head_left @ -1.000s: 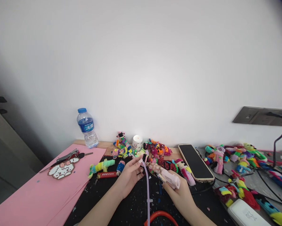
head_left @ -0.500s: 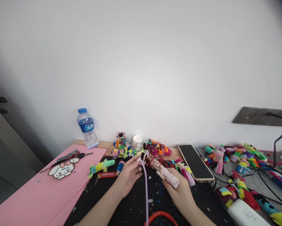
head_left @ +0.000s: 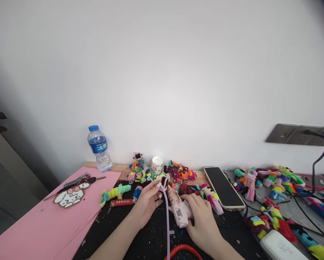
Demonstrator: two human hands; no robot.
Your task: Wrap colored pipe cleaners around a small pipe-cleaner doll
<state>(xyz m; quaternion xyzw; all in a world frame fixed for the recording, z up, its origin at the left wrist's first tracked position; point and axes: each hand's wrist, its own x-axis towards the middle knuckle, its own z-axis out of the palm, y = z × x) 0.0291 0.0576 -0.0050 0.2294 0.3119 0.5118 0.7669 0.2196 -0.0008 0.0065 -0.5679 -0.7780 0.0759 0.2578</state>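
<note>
My left hand (head_left: 148,200) is closed in a pinch at the middle of the desk. Between its fingertips is the top end of a lilac pipe cleaner (head_left: 167,224), whose long strip hangs down toward me. A small dark and pink piece (head_left: 164,181) shows at the same fingertips, too small to make out fully. My right hand (head_left: 203,220) is curled round the side of a pale pink hot glue gun (head_left: 182,213), which is turned on its side low over the black mat (head_left: 140,242). The glue gun's nozzle end points away from me, with brownish stains along it.
Several pipe-cleaner dolls (head_left: 212,198) lie behind my hands and at right. A phone (head_left: 224,187), a paper cup (head_left: 157,165), a water bottle (head_left: 100,148), pink paper (head_left: 42,224), a red handle (head_left: 182,247) and a white case (head_left: 282,245) surround the mat. Black cables run at right.
My right hand has turned the glue gun over onto its side and lowered it, and its fingers now lie along the right of it. My left hand keeps its pinch in about the same place.
</note>
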